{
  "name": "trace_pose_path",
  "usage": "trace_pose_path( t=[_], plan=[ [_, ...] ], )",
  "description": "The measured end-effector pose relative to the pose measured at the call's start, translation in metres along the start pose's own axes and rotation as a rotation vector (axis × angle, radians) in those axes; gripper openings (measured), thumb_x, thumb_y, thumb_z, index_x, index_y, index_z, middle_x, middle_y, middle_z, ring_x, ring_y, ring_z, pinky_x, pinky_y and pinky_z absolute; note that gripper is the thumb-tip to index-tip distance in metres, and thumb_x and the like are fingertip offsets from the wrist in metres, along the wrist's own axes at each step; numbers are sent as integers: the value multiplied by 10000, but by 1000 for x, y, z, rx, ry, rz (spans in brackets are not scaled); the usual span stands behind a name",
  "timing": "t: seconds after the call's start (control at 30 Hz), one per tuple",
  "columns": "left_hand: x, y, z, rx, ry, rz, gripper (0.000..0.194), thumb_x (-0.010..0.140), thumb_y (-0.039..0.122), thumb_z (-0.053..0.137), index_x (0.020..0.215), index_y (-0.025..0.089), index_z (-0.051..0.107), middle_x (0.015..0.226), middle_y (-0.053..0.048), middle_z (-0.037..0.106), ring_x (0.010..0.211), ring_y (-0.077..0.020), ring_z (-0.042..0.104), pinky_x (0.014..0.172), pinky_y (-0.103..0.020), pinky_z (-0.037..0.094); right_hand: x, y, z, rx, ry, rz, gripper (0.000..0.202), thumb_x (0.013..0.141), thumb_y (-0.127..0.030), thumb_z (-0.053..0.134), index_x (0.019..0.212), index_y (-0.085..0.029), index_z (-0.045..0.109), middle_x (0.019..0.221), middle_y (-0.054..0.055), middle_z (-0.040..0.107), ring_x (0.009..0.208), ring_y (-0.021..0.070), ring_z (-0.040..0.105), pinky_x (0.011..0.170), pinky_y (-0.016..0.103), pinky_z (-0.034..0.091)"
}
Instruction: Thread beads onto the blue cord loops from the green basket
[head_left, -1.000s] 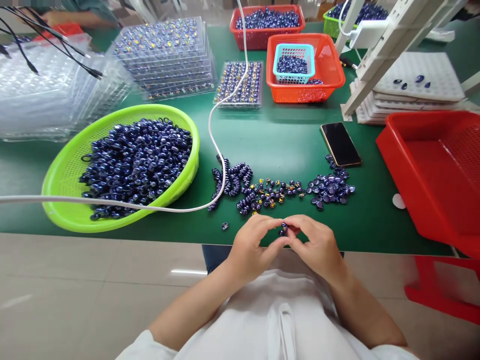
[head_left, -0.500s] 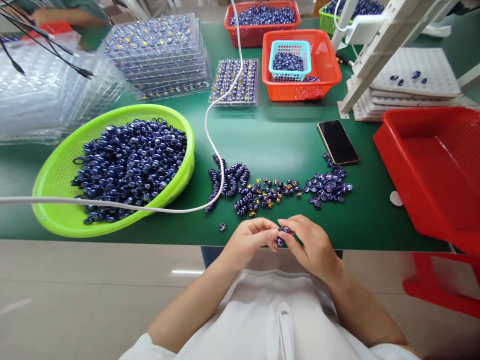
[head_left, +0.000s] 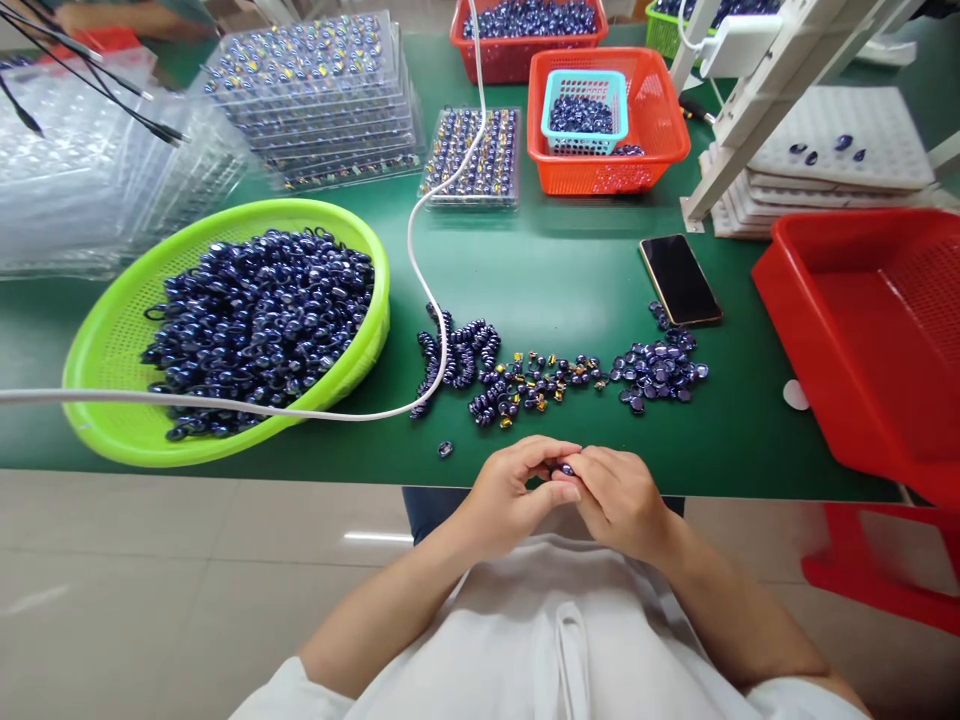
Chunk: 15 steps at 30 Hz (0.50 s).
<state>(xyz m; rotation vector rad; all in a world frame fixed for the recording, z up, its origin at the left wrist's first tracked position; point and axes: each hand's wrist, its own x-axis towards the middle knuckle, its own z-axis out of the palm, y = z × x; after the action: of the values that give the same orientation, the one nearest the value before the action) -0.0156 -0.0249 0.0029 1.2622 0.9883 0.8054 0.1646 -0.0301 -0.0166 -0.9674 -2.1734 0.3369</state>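
Note:
Close together at the table's front edge, my left hand (head_left: 514, 492) and my right hand (head_left: 626, 500) pinch a small shiny dark-blue piece (head_left: 567, 468) between their fingertips. Most of that piece is hidden by the fingers. Just beyond lie dark-blue pieces with gold bits (head_left: 551, 380) in a loose group. To their left are curved rows of dark-blue rings (head_left: 469, 350), and to their right a heap of flat dark-blue pieces (head_left: 660, 370). One single ring-like piece (head_left: 445, 449) lies left of my hands.
A green basket (head_left: 97, 400) full of dark-blue pieces stands left, crossed by a white cable (head_left: 360, 416). Trays of pieces (head_left: 330, 110) are stacked behind it. A phone (head_left: 681, 280), an orange basket (head_left: 615, 180), a metal post (head_left: 750, 110) and a red bin (head_left: 825, 330) are right.
My hands have closed in on each other, and my fingers now cover more of the dark-blue piece. The whole view has shifted slightly; the things on the table look unmoved.

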Motion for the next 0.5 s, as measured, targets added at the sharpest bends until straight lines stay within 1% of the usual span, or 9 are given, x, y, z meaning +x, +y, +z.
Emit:
trace_pose_path(
  t=[0.13,0.27,0.4,0.5],
  plan=[
    [-2,0,1,4,12,18,267,787,230,743,1048,169,743,957,-97,718,825,-197,654,769,-320,557,0,-1,2,33,14,-13,131,932,-155,477,978,-194,593,685,40,656,578,172,612,546,294,465],
    [-3,-5,1,-50,20,-22,271,769,230,758,1031,157,754,962,-103,724,833,-198,659,777,-319,557,-1,-2,4,50,22,-14,112,929,-153,489,953,-194,590,667,32,638,566,164,597,535,287,456],
    [-4,-10,-3,-141,58,-79,352,718,265,815,1045,151,757,952,-99,722,829,-200,671,761,-320,573,0,-3,10,123,32,19,136,921,-117,513,1021,-182,576,736,52,659,624,172,619,563,289,487],
    [-8,-3,-12,-84,85,-86,421,678,271,853,1069,156,751,954,-94,722,827,-199,673,744,-315,586,7,-7,13,242,-37,73,210,944,-114,488,1124,-191,566,844,73,677,723,186,649,637,306,540]
  ],
)
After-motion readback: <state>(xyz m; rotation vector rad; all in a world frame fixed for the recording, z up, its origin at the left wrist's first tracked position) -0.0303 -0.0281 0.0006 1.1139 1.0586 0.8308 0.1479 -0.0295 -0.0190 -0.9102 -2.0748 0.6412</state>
